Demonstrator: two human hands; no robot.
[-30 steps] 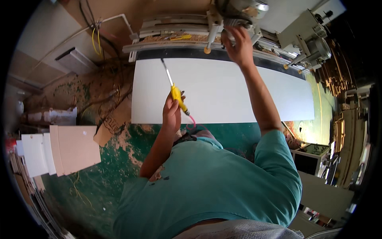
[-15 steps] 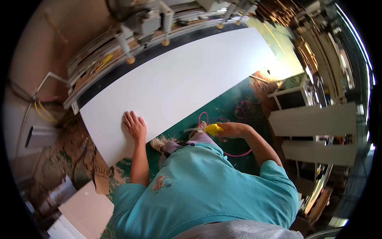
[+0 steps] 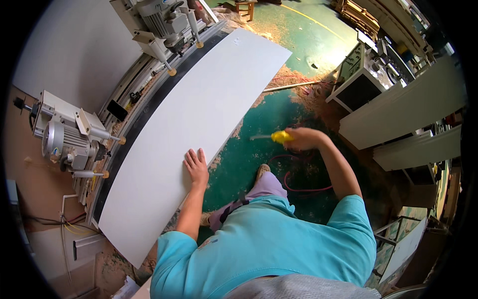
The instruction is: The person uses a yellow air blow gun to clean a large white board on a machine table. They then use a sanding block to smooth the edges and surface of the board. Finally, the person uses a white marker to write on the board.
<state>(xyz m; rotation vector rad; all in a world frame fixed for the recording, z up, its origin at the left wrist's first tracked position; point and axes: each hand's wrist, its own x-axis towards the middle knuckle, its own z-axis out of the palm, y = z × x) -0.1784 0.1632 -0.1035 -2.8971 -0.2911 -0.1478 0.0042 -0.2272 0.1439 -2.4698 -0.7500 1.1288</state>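
A long white board (image 3: 199, 109) lies flat along the machine's dark bed strip (image 3: 149, 108). My left hand (image 3: 197, 170) rests palm down on the board close to its near edge, fingers stretched out. In my right hand (image 3: 304, 139), away to the right of the board, is a yellow air blow gun (image 3: 282, 136) with a thin nozzle pointing left toward the board. The nozzle is slightly blurred and hangs over the floor, apart from the board. A pink hose (image 3: 306, 190) loops on the floor below my right arm.
Two motor units, one near (image 3: 69, 144) and one far (image 3: 158, 19), stand on the machine behind the board. Sawdust (image 3: 311, 82) and a pale pole (image 3: 294, 86) lie on the green floor. White panels (image 3: 408, 109) and a white-framed cabinet (image 3: 356, 82) stand at the right.
My view has turned, and the board now runs more steeply up the picture. My left hand sits nearer the board's edge. The right hand still holds the blow gun; one foot has stepped forward.
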